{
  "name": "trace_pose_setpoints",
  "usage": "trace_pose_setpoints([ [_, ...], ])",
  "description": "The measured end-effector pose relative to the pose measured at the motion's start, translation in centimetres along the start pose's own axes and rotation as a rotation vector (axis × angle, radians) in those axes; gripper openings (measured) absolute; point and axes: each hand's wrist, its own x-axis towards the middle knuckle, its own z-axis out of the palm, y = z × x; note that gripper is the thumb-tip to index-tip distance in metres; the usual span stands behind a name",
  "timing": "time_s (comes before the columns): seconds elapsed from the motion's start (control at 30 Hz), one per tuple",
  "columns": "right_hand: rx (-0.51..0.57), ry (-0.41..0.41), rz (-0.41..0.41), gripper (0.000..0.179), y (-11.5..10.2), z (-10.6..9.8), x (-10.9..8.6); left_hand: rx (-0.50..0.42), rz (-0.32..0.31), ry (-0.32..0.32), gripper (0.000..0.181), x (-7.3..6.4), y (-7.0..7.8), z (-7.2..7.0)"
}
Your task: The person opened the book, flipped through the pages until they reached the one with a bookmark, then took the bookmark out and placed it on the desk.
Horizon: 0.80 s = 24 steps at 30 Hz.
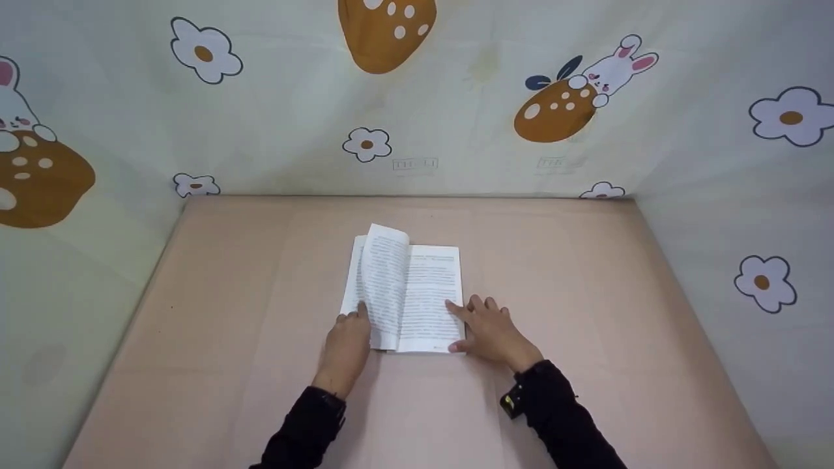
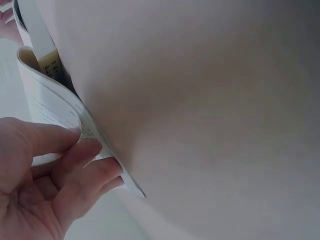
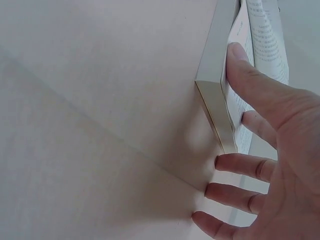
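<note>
An open book [image 1: 431, 299] with printed text lies on the table, its spine running away from me. One page [image 1: 386, 280] on its left side is raised and curls over. My left hand [image 1: 346, 342] is at the left edge and pinches that page between thumb and forefinger; in the left wrist view the page [image 2: 52, 102] bends at the thumb. On the right side, my right hand [image 1: 492, 332] rests its thumb and forefinger on the right-hand page. Its other fingers [image 3: 235, 192] are extended beside the thick page block [image 3: 217, 107], touching or just above the table.
A pinkish-beige cloth covers the table [image 1: 228, 280]. Pale curtains [image 1: 273, 117] printed with flowers, rabbits and brown strawberries enclose the back and both sides. A small dark device with yellow marks [image 1: 512, 400] sits on the right sleeve's cuff.
</note>
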Motion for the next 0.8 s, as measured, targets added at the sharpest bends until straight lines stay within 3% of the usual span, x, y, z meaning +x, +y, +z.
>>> trace_pose_setpoints([
  [0.13,0.004,0.003,-0.001,0.080,0.0,0.0,0.0,-0.069,-0.048,-0.037,0.071,-0.4,0.1,-0.2],
  [0.37,-0.003,0.000,-0.010,0.078,0.0,0.0,-0.1,-0.002,-0.023,-0.033,0.041,-0.6,0.3,-0.3],
  [0.57,0.014,0.008,-0.028,0.076,0.1,0.1,-0.1,0.028,-0.016,-0.025,0.030,-0.7,0.4,-0.4],
  [0.8,0.020,0.001,-0.016,0.076,0.2,0.0,-0.2,-0.040,-0.018,-0.055,0.034,-1.2,0.4,-0.4],
])
